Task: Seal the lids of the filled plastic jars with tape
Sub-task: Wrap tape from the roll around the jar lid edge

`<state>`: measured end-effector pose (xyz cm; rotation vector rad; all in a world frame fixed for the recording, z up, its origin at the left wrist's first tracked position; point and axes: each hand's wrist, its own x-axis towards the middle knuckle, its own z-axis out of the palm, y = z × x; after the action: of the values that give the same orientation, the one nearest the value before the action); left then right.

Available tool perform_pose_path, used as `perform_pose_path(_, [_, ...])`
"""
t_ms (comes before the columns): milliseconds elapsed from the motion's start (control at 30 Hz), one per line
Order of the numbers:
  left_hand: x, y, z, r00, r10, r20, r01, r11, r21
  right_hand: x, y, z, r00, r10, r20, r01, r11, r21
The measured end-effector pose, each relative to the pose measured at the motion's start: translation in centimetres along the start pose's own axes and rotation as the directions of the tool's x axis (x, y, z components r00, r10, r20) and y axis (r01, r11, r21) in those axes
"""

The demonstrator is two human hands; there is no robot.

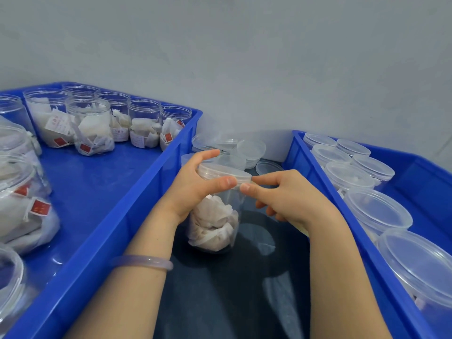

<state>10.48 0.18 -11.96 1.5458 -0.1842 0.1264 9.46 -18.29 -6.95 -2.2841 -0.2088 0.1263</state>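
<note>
Seam between lid and jar was what the coming move turned on. It ran as a ring round a nearly upright axis, the top leaning a little toward the right of the frame. The jar, stuffed with white bags, was in the middle of the frame over the dark desk, between the left crate and the right crate. Whether its base touched the desk I could not tell.

My left hand was on its left side and gripped it just under the lid, fingers curled over the far side and thumb laid along the near rim. My right hand was on its right side, thumb and forefinger pinched at the lid's near-right edge, almost touching my left thumb, the other fingers loosely curled below. Both hands were at the seam, and the right looked like the one free to travel round it.

Tape I could not make out: if a clear strip lay under that pinch, it did not show. I judged the next step to be turning the jar with the left while the right smoothed along the rim.

Open filled jars stood at the upper left in the left crate, lidded jars sat in the right crate, and loose lids lay at the centre beyond my hands.
</note>
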Motion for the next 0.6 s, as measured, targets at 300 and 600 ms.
perform_pose_path(300, [0.0, -0.4, -0.4, 0.993, 0.013, 0.119, -0.005, 0.998, -0.069, 0.2, 0.4, 0.1, 0.975, -0.119, 0.188, 0.113, 0.993, 0.041])
perform_pose_path(600, [0.0, 1.5, 0.0, 1.000, 0.015, 0.016, -0.018, 0.981, 0.193, 0.2, 0.6, -0.1, 0.989, -0.078, 0.127, 0.072, 0.996, 0.052])
